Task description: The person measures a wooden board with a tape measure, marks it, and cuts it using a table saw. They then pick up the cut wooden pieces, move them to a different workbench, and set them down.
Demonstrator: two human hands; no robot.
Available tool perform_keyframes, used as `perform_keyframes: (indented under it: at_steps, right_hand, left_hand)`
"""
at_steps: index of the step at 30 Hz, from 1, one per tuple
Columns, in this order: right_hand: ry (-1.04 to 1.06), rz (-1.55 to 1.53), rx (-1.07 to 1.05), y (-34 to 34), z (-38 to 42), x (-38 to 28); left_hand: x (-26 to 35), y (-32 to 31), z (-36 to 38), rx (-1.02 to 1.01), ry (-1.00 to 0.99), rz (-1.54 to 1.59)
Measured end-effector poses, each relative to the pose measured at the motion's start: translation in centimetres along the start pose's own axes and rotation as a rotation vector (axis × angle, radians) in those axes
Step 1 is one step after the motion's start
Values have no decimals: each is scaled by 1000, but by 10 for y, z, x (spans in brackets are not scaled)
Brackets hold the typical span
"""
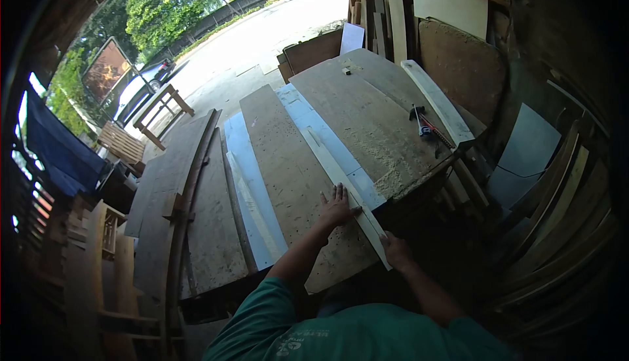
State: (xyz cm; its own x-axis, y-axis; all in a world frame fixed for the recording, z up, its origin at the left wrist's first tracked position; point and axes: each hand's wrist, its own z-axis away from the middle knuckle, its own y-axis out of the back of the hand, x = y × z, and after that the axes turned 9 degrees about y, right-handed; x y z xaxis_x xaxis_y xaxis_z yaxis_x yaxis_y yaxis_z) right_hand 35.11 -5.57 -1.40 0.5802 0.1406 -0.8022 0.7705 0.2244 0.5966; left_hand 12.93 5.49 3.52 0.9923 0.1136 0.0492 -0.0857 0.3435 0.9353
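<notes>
A long pale wooden strip [319, 149] lies lengthwise on the workbench [275, 138], partly over a light-blue panel [300, 113]. My left hand [337, 206] presses down on the strip, palm low and fingers spread. At the strip's near end, my right hand [397, 252] has its fingers curled around the right edge; whether anything small sits in them is too dark to make out. Left of my hands, another light-blue panel [238, 141] carries a second, narrow pale strip [252, 207].
A hammer [415, 113], a tape measure [425, 130] and a red-and-black tool [439, 130] lie at the bench's right, beside a pale plank [436, 95]. Sawdust [393, 179] covers the near right corner. Stacked boards [557, 223] line the right side. A dark beam [190, 184] runs along the left.
</notes>
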Motion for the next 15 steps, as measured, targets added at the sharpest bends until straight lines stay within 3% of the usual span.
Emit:
perform_keyframes:
  at_steps: [15]
  right_hand:
    - [-14,8,12,-10,-31,0]
  left_hand:
    - [-11,12,-24,-11,46,-6]
